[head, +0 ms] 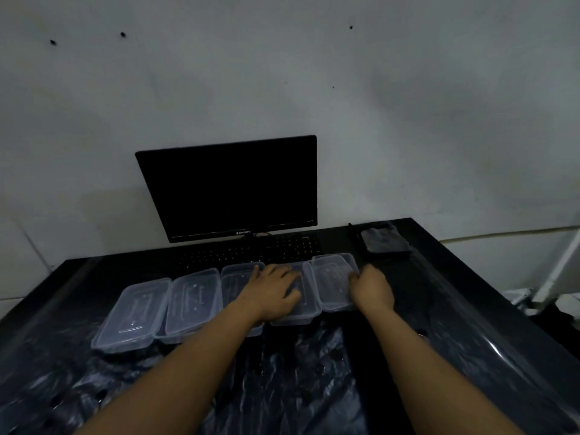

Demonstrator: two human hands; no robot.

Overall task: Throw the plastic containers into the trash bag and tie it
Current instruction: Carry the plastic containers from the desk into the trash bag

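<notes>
Five clear plastic containers sit in a row on the dark worktop (445, 277), lying on the black trash bag (298, 372) spread flat over its near half. We note them outward from the hands: the fourth container (309, 304) lies under our left hand (273, 293), whose fingers (287, 274) are spread flat on its lid. The fifth container (332, 277), just right of it, is gripped at its right edge by our right hand (373, 288); those fingers (354, 277) curl over the rim, pinching it. Left of the left fingers, the third container (235, 277) is partly hidden by the forearm, then the second container (193, 301) and the first container (131, 315), edges touching. Beyond the fingers lie a keyboard (251, 252) and a dark monitor (232, 186). Beyond and right of the right fingers rests a folded dark cloth (384, 238).
</notes>
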